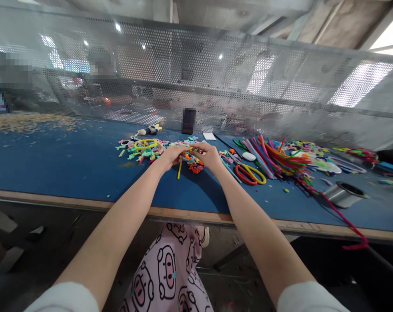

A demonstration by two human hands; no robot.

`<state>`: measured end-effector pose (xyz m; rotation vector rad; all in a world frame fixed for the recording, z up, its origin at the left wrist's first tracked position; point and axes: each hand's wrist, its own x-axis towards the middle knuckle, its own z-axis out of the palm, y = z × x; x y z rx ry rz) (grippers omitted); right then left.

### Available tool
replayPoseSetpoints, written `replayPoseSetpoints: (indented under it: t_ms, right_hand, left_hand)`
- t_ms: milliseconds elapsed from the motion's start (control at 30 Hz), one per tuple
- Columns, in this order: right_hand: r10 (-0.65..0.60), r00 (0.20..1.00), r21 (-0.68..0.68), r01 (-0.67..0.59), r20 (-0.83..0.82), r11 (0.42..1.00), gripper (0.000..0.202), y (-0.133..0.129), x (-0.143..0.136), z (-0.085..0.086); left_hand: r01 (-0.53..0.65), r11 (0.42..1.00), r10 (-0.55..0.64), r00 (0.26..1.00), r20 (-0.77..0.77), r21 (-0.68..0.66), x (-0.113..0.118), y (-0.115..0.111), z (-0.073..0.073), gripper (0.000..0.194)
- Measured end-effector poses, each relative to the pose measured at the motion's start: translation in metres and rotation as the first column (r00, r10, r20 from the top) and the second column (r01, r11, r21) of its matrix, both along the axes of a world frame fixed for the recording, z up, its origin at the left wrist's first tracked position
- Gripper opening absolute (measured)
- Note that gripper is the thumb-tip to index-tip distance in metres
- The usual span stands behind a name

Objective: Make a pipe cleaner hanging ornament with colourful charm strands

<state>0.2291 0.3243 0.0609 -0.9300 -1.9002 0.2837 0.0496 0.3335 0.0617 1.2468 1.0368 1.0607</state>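
Observation:
My left hand [176, 155] and my right hand [207, 154] meet over the blue table, fingers pinched close together. A thin yellow strip [179, 170] hangs down from under my left hand's fingers. A bit of yellow shows between the two hands; most of it is hidden by the fingers. Around and behind my hands lies a pile of small colourful twisted pieces [146, 152], in green, pink, yellow and orange. Some orange pieces [195, 168] lie just below my right hand.
Scissors with red and yellow handles [250, 174] lie to the right, before a bundle of long coloured strips [274, 156]. Farther right is a metal spool [343, 195]. A dark upright phone-like object [188, 121] stands at the back, near a perforated metal screen [170, 65].

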Motion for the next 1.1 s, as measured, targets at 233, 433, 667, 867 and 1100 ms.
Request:
replayPoseSetpoints:
  t_ms: [233,433,667,867,1100]
  right_hand:
    - [0.015,0.999,-0.030,-0.016,-0.034,0.999,0.037,-0.0043,-0.0019,0.0042]
    - [0.046,0.996,-0.008,-0.047,-0.074,0.999,0.030,-0.0044,-0.0031,0.0037]
    - [0.010,0.996,-0.007,-0.010,-0.085,1.000,0.027,-0.0024,-0.0024,0.0026]
    - [0.011,0.999,-0.024,-0.012,-0.046,1.000,0.035,-0.0010,-0.0018,0.0023]
    - [-0.104,0.990,-0.034,0.101,-0.097,0.994,0.036,-0.0004,-0.0047,0.0012]
  left_hand:
    - [-0.011,0.996,0.013,0.999,-0.030,0.086,-0.0024,-0.0029,-0.0001,0.022]
    - [-0.043,0.995,0.050,0.995,-0.083,0.087,-0.0020,-0.0047,0.0020,0.023]
    - [-0.058,0.996,0.064,0.994,-0.084,0.074,-0.0009,-0.0043,0.0027,0.020]
    - [-0.021,0.996,0.027,0.998,-0.057,0.089,-0.0027,-0.0023,0.0000,0.025]
    - [0.001,0.996,-0.011,0.994,0.106,0.086,-0.0034,0.0007,-0.0019,0.023]
